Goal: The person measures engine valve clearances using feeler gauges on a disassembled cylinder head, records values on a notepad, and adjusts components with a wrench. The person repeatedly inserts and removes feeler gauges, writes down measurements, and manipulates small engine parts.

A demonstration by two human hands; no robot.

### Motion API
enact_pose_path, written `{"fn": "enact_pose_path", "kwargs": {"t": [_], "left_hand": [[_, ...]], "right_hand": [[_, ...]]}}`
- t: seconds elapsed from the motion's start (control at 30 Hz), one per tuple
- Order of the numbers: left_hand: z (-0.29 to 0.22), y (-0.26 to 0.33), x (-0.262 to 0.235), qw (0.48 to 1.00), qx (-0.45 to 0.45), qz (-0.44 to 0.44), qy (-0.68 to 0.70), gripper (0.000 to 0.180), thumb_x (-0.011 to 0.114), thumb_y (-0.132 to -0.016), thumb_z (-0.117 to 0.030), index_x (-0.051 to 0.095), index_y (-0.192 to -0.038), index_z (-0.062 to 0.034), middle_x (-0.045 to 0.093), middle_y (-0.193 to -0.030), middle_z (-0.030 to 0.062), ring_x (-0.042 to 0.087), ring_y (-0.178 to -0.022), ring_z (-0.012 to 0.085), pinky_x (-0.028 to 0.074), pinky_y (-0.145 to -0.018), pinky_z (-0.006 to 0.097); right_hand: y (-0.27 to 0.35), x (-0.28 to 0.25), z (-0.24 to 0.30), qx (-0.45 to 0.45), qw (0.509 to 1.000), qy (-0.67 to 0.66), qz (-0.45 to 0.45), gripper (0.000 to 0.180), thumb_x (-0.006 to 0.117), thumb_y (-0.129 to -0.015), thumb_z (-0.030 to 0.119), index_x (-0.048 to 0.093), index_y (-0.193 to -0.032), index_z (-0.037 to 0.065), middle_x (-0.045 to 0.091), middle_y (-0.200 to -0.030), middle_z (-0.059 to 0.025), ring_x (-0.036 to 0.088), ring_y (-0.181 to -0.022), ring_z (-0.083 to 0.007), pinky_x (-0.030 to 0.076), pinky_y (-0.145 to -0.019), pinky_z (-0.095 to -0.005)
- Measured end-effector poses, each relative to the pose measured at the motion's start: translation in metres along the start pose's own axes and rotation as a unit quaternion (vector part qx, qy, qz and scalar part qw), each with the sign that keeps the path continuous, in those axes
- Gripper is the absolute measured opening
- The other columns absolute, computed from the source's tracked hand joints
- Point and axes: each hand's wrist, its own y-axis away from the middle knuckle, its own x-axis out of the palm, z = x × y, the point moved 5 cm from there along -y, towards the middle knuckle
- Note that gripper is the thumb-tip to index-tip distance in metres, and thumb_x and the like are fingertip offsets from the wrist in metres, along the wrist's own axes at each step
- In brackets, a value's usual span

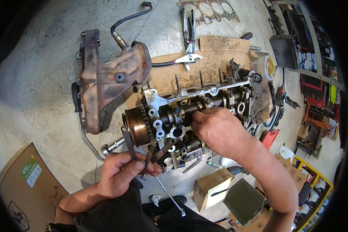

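A cylinder head (155, 97) with its camshafts exposed lies on flattened cardboard in front of me. My left hand (121, 174) pinches a feeler gauge set (129, 144), its dark metal blades fanned out beside the round copper-brown cam sprocket (136, 127). Over the middle of the cylinder head, my right hand (222, 129) is closed, its fingertips reaching down beside a camshaft (189, 112). The back of that hand hides whatever its fingers pinch.
A rusty exhaust manifold (104, 83) stands left of the cylinder head, near a long-handled ratchet (87, 133). Pliers (188, 56) and a head gasket (208, 11) lie beyond. Cardboard boxes (210, 187) stand near right; another box (27, 185) is near left. Shelving (313, 46) lines the right.
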Motion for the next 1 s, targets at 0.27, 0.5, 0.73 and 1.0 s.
{"fn": "enact_pose_path", "kwargs": {"t": [0.27, 0.5, 0.73, 1.0], "left_hand": [[0.000, 0.003, 0.003, 1.000, -0.013, -0.002, 0.009, 0.027, 0.048, -0.103, -0.017, 0.061, -0.101, 0.0069, 0.069, -0.101, 0.0185, 0.068, -0.096, 0.0227, 0.054, -0.083, 0.032], [0.001, 0.002, 0.003, 1.000, -0.012, 0.006, 0.010, 0.028, 0.048, -0.103, -0.018, 0.061, -0.101, 0.0063, 0.069, -0.101, 0.0178, 0.068, -0.096, 0.0230, 0.054, -0.082, 0.032], [0.002, 0.002, 0.002, 1.000, -0.002, 0.010, -0.005, 0.028, 0.047, -0.103, -0.018, 0.062, -0.102, 0.0060, 0.069, -0.101, 0.0172, 0.068, -0.095, 0.0220, 0.054, -0.081, 0.031], [0.003, -0.001, 0.002, 1.000, -0.018, 0.007, -0.009, 0.027, 0.047, -0.103, -0.017, 0.062, -0.101, 0.0056, 0.070, -0.101, 0.0176, 0.069, -0.095, 0.0220, 0.055, -0.080, 0.030]], "right_hand": [[-0.013, -0.053, -0.007, 0.021, 0.998, -0.017, -0.049, 0.011, 0.058, -0.075, 0.010, 0.065, -0.067, 0.007, 0.065, -0.075, -0.0106, 0.067, -0.072, -0.0259, 0.054, -0.066, -0.0379], [-0.003, -0.031, -0.009, 0.020, 0.999, -0.037, 0.009, 0.011, 0.057, -0.074, 0.008, 0.066, -0.069, 0.005, 0.067, -0.083, -0.0123, 0.068, -0.077, -0.0295, 0.055, -0.071, -0.0385], [-0.005, -0.029, -0.010, 0.022, 0.998, -0.050, 0.025, 0.011, 0.057, -0.074, 0.007, 0.067, -0.070, 0.005, 0.068, -0.082, -0.0119, 0.069, -0.078, -0.0294, 0.055, -0.072, -0.0383], [-0.003, -0.020, -0.012, 0.010, 0.998, -0.053, 0.019, 0.012, 0.056, -0.075, 0.007, 0.067, -0.069, 0.005, 0.067, -0.080, -0.0123, 0.068, -0.078, -0.0291, 0.055, -0.072, -0.0384]]}}
